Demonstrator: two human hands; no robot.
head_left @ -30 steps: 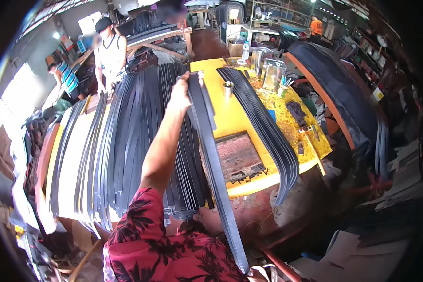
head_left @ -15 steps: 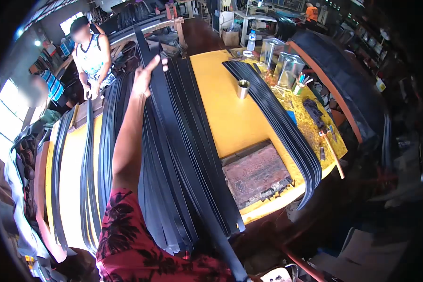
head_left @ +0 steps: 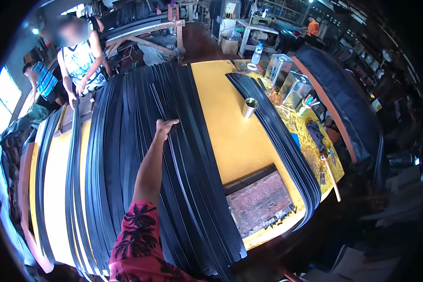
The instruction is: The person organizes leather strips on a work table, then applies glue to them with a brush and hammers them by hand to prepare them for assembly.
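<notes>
At the far left of the frame, narrow bundles of black strips (head_left: 73, 174) run lengthwise along a yellow worktop (head_left: 221, 122). In the upper left stand two other people; one in a patterned sleeveless top (head_left: 80, 61) has both hands down at the far end of those bundles.

Left of centre lies the main thing in hand: a broad layer of long black rubber strips (head_left: 127, 141) laid side by side, running from the far edge of the worktop to the near edge and overhanging it at the bottom of the frame. The person's one visible arm, in a red palm-print sleeve, reaches up from the bottom centre. I take it for the left hand (head_left: 163, 128), though the frame does not make that certain. Its grip is spread, fingers flat and pressing down on the top strips, pinching nothing. The other hand is out of view.

The step appears to be settling a strip flat into the layer. The next move likely calls for smoothing along its length so its edges line up with its neighbours.

Right of centre sit a metal cup (head_left: 249, 107) and a rusty block (head_left: 258, 202). Further right curves another bundle of strips (head_left: 286, 145), then metal cans (head_left: 293, 89) and clutter.
</notes>
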